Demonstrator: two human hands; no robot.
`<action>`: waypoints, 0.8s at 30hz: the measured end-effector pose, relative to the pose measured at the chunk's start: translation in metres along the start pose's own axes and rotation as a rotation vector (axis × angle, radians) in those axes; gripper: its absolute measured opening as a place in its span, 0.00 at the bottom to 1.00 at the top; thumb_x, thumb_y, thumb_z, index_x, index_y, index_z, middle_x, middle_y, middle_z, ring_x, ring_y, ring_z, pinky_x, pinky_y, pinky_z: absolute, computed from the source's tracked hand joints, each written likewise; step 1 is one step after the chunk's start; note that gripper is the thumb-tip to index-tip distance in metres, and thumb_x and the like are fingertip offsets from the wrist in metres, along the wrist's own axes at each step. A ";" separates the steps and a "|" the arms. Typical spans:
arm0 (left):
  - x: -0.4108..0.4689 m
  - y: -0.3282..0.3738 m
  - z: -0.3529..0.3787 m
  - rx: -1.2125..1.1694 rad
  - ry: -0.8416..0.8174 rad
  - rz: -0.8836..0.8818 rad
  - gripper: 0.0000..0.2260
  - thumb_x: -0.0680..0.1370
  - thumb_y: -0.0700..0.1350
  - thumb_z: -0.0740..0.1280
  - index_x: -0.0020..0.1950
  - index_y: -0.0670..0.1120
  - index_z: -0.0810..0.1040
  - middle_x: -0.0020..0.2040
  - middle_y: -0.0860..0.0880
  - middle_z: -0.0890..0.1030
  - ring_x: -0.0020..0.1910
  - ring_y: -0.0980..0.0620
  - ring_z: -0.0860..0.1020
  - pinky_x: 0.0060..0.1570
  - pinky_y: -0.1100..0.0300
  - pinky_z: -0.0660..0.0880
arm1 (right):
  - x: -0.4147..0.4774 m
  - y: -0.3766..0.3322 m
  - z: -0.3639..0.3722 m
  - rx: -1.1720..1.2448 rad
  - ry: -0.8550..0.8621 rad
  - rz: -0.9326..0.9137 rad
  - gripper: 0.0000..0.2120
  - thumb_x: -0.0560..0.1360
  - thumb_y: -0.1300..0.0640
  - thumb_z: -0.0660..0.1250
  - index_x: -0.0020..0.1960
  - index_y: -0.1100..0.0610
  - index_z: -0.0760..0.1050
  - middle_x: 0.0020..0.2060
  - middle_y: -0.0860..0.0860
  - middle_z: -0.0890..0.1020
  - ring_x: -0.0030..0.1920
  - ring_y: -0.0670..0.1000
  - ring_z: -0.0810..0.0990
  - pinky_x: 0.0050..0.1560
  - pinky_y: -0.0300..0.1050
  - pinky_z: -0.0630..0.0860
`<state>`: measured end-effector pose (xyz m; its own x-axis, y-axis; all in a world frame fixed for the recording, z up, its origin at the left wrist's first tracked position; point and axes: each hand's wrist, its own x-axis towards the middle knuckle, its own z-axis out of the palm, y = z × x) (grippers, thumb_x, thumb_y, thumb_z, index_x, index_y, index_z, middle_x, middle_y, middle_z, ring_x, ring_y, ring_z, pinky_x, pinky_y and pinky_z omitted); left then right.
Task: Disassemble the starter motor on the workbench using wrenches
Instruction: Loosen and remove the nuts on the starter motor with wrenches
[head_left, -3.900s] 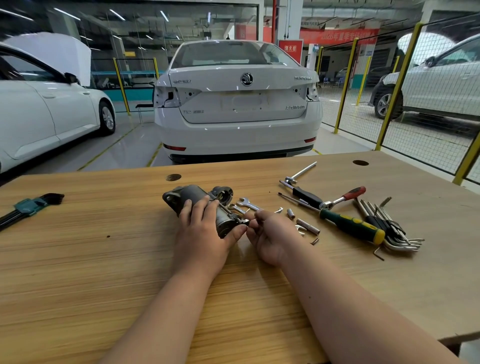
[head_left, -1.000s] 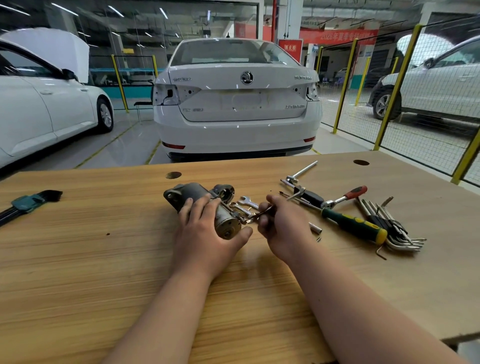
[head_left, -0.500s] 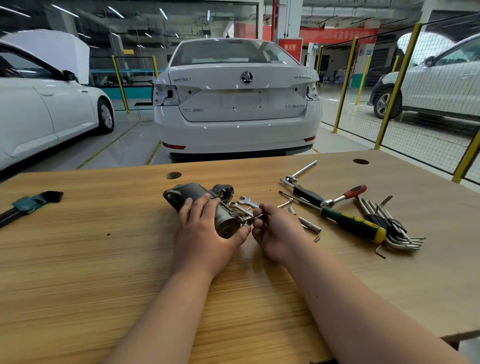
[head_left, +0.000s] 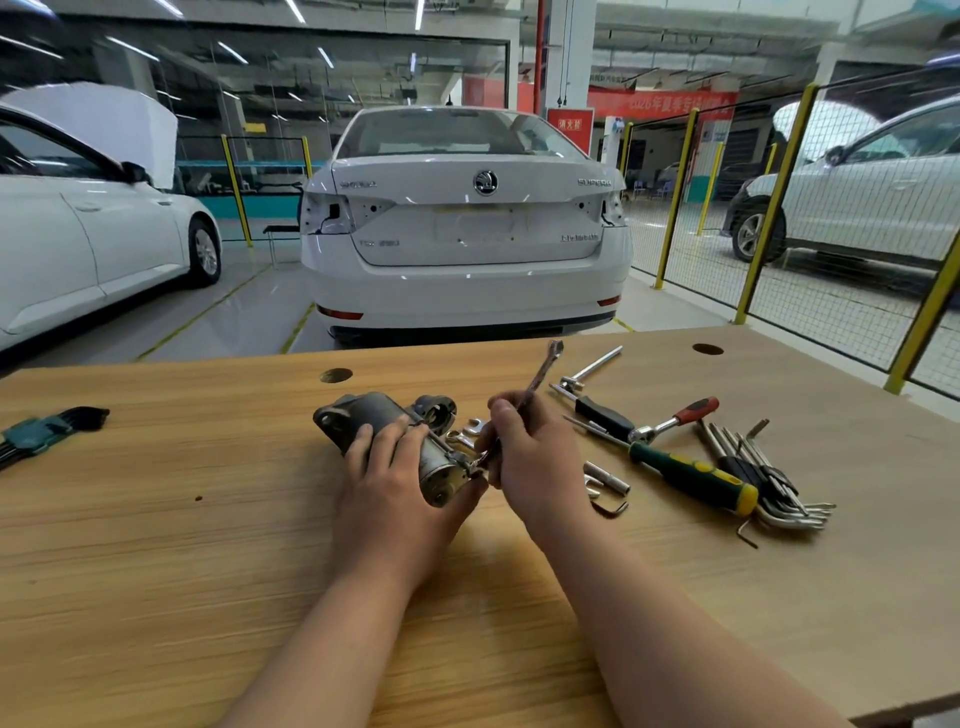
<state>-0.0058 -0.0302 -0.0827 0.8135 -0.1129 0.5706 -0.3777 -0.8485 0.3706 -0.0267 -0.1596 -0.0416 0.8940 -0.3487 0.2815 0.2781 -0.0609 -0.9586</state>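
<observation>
Fingers (head_left: 508, 413) of right hand (head_left: 535, 460) curl round wrench (head_left: 543, 371); left hand (head_left: 397, 486) grips starter motor (head_left: 375, 410).

Two arms in shot, and both are bare: the left forearm (head_left: 332, 639) runs uncovered up to a bare left hand (head_left: 395, 488), the right forearm (head_left: 675, 634) likewise up to a bare right hand (head_left: 535, 457). Both wrists are uncovered too.
</observation>
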 end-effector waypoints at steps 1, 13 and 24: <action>0.000 0.000 0.000 -0.007 -0.007 -0.008 0.38 0.67 0.71 0.58 0.69 0.48 0.68 0.70 0.52 0.67 0.71 0.47 0.56 0.68 0.53 0.57 | -0.003 -0.002 0.002 -0.121 -0.032 -0.109 0.08 0.80 0.56 0.61 0.44 0.48 0.74 0.31 0.44 0.79 0.29 0.41 0.75 0.30 0.37 0.71; 0.001 -0.002 -0.001 -0.050 -0.010 -0.008 0.36 0.67 0.68 0.58 0.70 0.50 0.66 0.71 0.53 0.65 0.72 0.49 0.52 0.69 0.55 0.53 | -0.015 0.000 0.007 0.090 0.019 -0.277 0.06 0.78 0.55 0.58 0.47 0.46 0.73 0.30 0.43 0.78 0.31 0.42 0.74 0.33 0.41 0.72; 0.001 -0.007 0.005 -0.050 0.006 0.006 0.33 0.68 0.62 0.67 0.69 0.51 0.66 0.71 0.54 0.65 0.71 0.50 0.52 0.69 0.54 0.55 | 0.018 0.016 -0.016 0.758 0.200 0.723 0.12 0.81 0.51 0.55 0.46 0.56 0.71 0.24 0.51 0.75 0.19 0.46 0.65 0.20 0.33 0.63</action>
<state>-0.0001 -0.0271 -0.0882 0.8085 -0.1141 0.5773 -0.4039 -0.8211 0.4034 -0.0116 -0.1818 -0.0522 0.8792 -0.2208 -0.4223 -0.0879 0.7959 -0.5990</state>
